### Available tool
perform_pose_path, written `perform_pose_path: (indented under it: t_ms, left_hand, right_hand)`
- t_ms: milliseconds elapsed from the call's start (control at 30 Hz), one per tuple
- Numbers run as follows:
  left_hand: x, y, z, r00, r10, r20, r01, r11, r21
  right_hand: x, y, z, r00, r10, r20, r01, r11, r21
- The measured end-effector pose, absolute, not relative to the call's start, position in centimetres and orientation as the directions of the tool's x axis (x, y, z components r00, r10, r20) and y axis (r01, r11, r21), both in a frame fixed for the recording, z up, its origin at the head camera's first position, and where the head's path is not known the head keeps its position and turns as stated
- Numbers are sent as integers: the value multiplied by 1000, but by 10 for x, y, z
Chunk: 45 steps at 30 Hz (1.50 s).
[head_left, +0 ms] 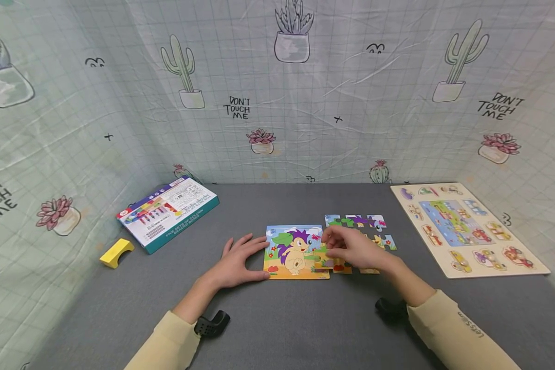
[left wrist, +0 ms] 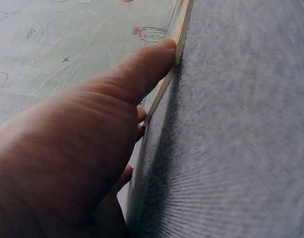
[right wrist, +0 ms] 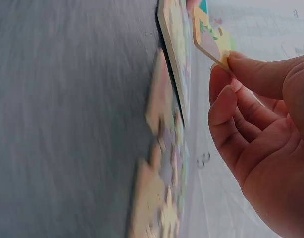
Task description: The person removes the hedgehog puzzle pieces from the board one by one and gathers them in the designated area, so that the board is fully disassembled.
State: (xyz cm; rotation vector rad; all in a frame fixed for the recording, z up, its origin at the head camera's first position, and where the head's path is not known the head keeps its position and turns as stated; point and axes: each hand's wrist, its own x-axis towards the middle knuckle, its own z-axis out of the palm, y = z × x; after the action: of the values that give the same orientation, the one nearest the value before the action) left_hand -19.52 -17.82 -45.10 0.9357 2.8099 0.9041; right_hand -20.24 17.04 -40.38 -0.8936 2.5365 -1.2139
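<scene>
A puzzle board [head_left: 296, 257] with a purple-spined hedgehog picture lies flat on the grey table. My left hand [head_left: 236, 262] rests at its left side, fingers spread and fairly straight, the thumb touching the lower left edge. In the left wrist view the thumb [left wrist: 142, 69] presses against the board's side. Between thumb and curled fingers, my right hand [head_left: 353, 246] pinches a puzzle piece [right wrist: 211, 37] with yellow and green print, raised over the board's right part. Beside the board, partly under the right hand, lie several loose puzzle pieces [head_left: 374, 222].
A teal-edged toy box [head_left: 176, 210] sits at the back left, a yellow arch block [head_left: 117, 252] in front of it. On the right lies a wooden peg puzzle board [head_left: 435, 252] with vehicle pictures. Patterned cloth [head_left: 314, 128] walls off the table's back and sides.
</scene>
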Motion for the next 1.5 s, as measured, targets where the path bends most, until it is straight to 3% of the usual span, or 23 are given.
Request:
perform_pose_path:
  t_ms: [400,867,1267,1500]
  left_hand:
    - [-196,-180,-453,-817,559,141,535,646,545]
    - [-196,-179,-453,-823,554,125,526,661,536]
    - [-196,-179,-452,-823,554,123,525,661,536]
    - [-196,-179,-451,-822,557,121,525,657,541]
  right_hand:
    - [-202,228,-391,-842,-537,48,-393,551,-736]
    - [-194,283,-395,-851,-525,-24,-343,589,-732]
    - [-191,301,-399,-861,-504,-76,-298,619,-727]
    - [-189,300,-403,-884,-460,-79,-295,683,-669]
